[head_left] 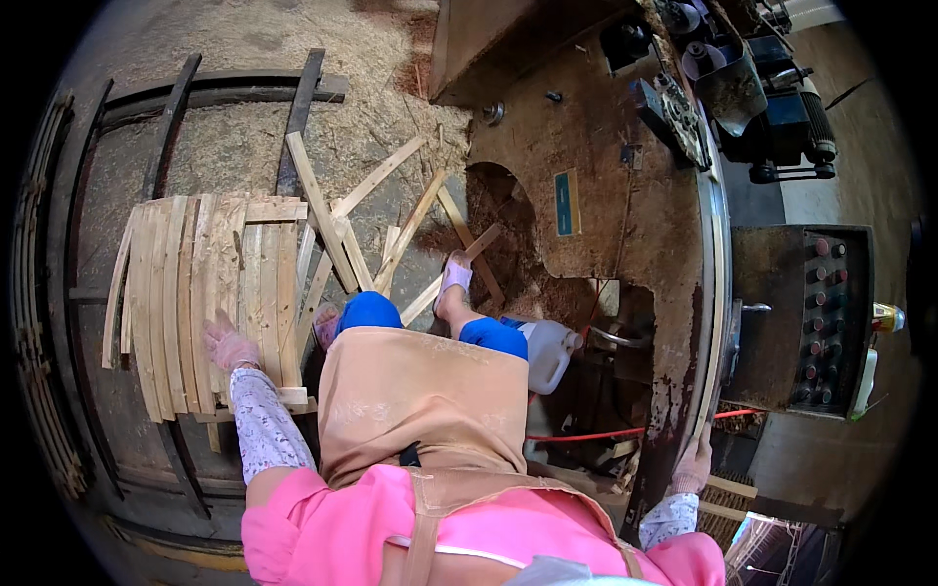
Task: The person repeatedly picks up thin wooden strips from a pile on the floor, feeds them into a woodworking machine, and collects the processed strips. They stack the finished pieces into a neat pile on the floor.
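Note:
My left hand (232,347), in a pale pink glove, lies on a stack of wooden slats (186,293) to my left. Its fingers are stretched out over the slats, not wrapped around any. On the right, my gloved right hand (692,466) is at the near end of a long, thin wooden strip (715,332). Its fingers are closed at the strip's end, partly hidden from above. The strip lies along the metal rail (705,244) at the edge of a brown, worn machine (596,127).
Loose slats (322,215) lie crossed on the sawdust-strewn floor ahead, by my feet. Dark metal racks (176,127) stand at the left. A white plastic jug (549,354) is beside my knee. Past the rail are a control box with several knobs (819,317) and a motor (816,122).

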### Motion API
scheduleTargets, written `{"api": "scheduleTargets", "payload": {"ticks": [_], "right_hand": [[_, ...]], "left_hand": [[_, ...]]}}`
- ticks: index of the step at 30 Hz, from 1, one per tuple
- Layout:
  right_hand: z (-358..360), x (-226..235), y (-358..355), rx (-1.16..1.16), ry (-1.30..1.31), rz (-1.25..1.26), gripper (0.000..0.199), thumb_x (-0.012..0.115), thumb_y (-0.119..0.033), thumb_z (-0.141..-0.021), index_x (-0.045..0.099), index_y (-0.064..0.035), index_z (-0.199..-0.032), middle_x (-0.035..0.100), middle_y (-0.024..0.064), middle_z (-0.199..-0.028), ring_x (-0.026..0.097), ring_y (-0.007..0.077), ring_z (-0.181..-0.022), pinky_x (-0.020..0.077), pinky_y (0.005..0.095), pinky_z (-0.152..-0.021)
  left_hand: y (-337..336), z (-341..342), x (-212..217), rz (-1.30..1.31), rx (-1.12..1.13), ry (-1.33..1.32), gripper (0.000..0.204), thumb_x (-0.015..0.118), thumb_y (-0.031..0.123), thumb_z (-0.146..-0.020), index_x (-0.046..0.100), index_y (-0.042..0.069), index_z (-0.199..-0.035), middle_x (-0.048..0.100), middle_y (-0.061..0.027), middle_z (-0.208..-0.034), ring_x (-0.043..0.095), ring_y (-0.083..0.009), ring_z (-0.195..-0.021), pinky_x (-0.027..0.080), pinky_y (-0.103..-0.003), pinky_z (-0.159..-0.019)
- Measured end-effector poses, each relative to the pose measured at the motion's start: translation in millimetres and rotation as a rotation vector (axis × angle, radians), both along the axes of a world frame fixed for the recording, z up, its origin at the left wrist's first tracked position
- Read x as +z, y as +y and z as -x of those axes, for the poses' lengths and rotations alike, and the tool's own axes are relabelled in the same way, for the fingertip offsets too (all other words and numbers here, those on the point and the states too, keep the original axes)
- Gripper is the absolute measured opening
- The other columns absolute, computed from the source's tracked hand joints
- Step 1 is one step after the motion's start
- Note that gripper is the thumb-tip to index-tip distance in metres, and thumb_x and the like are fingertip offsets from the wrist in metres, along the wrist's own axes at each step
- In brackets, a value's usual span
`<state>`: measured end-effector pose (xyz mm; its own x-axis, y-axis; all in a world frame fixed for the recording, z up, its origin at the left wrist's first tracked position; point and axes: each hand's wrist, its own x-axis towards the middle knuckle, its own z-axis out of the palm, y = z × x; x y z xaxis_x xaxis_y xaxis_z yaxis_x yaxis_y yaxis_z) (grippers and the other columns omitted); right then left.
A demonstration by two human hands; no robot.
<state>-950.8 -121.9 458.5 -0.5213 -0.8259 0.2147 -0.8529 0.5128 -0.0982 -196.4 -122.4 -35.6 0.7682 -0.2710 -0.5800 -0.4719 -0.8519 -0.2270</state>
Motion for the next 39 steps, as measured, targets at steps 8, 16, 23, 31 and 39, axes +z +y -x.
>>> {"api": "scheduleTargets", "payload": {"ticks": [8,16,23,31,39], "right_hand": [[-29,-16,-161,0.233,0.014,0.041,0.050,0.050,-0.027,-0.107,0.052,0.0042,-0.146,0.061,0.0167,-0.142,0.056,0.0291,-0.129,0.0400,0.0353,-0.111],[-75,-26,-324,0.388,-0.364,-0.017,0.058,0.050,-0.037,-0.108,0.047,0.0023,-0.150,0.060,0.0146,-0.141,0.057,0.0229,-0.123,0.0433,0.0343,-0.107],[-103,-28,-400,0.578,-0.094,-0.098,0.055,0.049,-0.037,-0.106,0.053,-0.0001,-0.146,0.054,0.0185,-0.150,0.051,0.0313,-0.138,0.0366,0.0365,-0.116],[-111,-29,-396,0.588,-0.208,-0.084,0.053,0.047,-0.038,-0.107,0.054,-0.0052,-0.147,0.054,0.0127,-0.152,0.050,0.0283,-0.141,0.0362,0.0339,-0.116],[-133,-23,-382,0.569,-0.195,-0.106,0.051,0.052,-0.035,-0.105,0.054,-0.0054,-0.147,0.055,0.0127,-0.151,0.050,0.0290,-0.140,0.0373,0.0342,-0.115]], "left_hand": [[42,-23,-71,0.102,-0.165,-0.118,0.056,0.048,0.014,-0.099,0.041,0.018,-0.154,0.039,-0.0136,-0.161,0.037,-0.0334,-0.148,0.036,-0.044,-0.120],[77,-35,45,0.302,0.076,0.089,0.062,0.062,0.028,-0.090,0.047,0.006,-0.145,0.060,-0.0225,-0.138,0.062,-0.0383,-0.123,0.051,-0.046,-0.103],[173,-181,111,0.216,0.305,-0.163,0.031,0.063,0.018,-0.091,0.067,0.007,-0.121,0.071,-0.0227,-0.119,0.069,-0.0373,-0.113,0.057,-0.044,-0.095],[204,-151,184,0.060,-0.006,0.121,0.053,0.082,0.025,-0.070,0.070,-0.003,-0.114,0.073,-0.0249,-0.110,0.072,-0.0376,-0.103,0.059,-0.042,-0.089],[268,-43,220,0.182,-0.034,0.343,0.060,0.076,0.021,-0.073,0.055,-0.004,-0.124,0.071,-0.0268,-0.102,0.071,-0.0422,-0.096,0.057,-0.047,-0.084]]}}
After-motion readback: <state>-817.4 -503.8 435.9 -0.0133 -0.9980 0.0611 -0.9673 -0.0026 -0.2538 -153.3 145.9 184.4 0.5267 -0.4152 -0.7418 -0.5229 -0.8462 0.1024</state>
